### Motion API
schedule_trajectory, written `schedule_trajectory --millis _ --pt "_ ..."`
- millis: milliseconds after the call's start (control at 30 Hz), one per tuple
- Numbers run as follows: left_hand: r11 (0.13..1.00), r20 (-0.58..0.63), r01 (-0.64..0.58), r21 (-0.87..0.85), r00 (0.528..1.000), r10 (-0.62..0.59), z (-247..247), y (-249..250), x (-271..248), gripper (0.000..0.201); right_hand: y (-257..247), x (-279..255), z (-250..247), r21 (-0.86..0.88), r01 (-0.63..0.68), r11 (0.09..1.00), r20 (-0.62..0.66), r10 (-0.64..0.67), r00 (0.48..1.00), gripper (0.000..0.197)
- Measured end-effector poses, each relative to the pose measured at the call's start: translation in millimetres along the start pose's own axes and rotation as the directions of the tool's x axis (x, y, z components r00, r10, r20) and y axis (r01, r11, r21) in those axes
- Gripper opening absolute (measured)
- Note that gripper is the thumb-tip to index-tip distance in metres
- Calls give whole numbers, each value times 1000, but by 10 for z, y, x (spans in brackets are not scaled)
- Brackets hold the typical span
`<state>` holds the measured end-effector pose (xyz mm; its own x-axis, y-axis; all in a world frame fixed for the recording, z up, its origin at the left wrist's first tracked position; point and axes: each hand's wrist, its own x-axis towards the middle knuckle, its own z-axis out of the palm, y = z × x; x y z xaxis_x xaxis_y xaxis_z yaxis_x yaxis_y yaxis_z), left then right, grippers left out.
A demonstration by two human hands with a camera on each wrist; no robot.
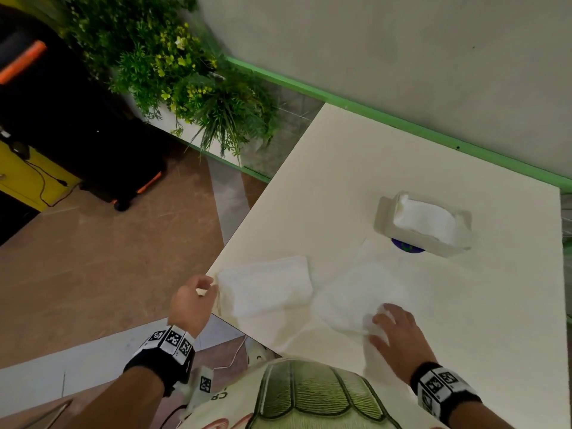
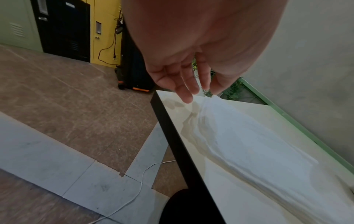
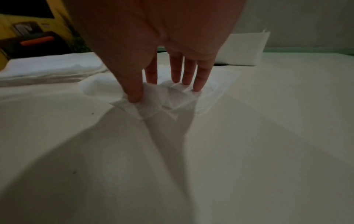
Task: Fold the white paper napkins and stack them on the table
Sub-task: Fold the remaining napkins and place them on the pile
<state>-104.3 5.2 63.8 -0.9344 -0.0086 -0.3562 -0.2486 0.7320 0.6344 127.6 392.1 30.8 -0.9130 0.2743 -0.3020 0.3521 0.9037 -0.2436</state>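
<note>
A stack of folded white napkins lies at the table's left edge. My left hand is at the stack's left corner; thumb and index tips pinch that raised corner while the other fingers hang loose. To the right, one loose white napkin lies spread on the cream table. My right hand presses on its near corner with straight, spread fingers, and the paper is bunched up between thumb and fingers.
An opened pack of white napkins stands further back, right of centre. The table's dark left edge drops to a tiled floor with a white cable. Green plants and a black case stand beyond, to the left.
</note>
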Motion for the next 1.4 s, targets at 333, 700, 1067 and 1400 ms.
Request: schedule_trajectory --millis 333,700,1067,1400 --pt "957 107 -271 100 959 261 386 485 -781 11 210 -312 -364 267 108 958 -155 -68 986 27" --pt "724 287 -684 85 713 640 903 1305 -1459 25 350 -531 -1226 677 59 734 -70 -15 997 7" --pt "564 529 -814 141 543 652 1345 1483 -1950 66 214 -844 -1162 814 -43 580 110 -80 991 12" --pt "874 382 -248 -418 825 416 1023 2157 -2093 10 502 -835 -1665 963 -240 126 260 -181 948 71"
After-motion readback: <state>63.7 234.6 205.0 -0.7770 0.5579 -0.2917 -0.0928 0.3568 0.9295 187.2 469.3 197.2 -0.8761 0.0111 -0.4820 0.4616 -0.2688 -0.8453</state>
